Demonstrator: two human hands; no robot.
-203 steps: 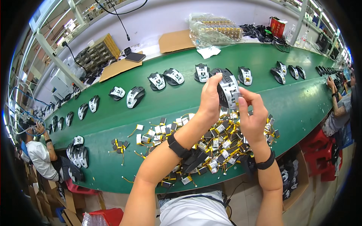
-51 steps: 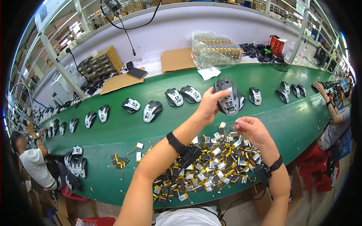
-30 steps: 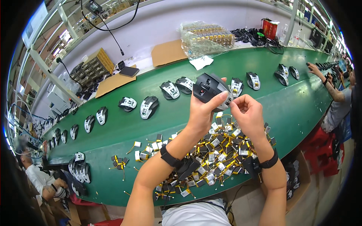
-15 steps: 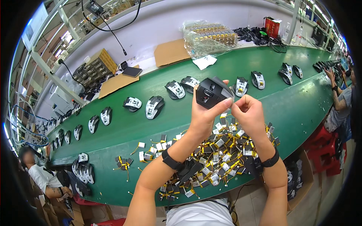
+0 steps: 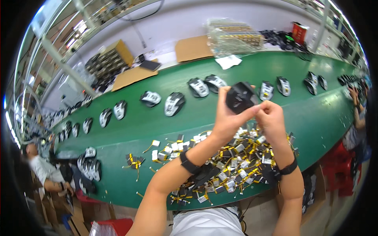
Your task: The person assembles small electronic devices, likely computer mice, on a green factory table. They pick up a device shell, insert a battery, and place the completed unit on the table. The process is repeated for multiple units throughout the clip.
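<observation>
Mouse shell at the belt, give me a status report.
Left hand grips black mouse shell, raised above green belt. Right hand pinches at its edge. Pile of small wired parts below; nothing blocking.

Your left hand (image 5: 228, 118) and right hand (image 5: 271, 120) hold a black plastic mouse shell (image 5: 240, 97) above the heap of small yellow-wired battery cells (image 5: 232, 161) on the long green surface (image 5: 157, 129).

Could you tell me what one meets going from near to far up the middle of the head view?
Pile of small yellow-wired parts → left hand and right hand → black mouse shell → cardboard sheet.
</observation>
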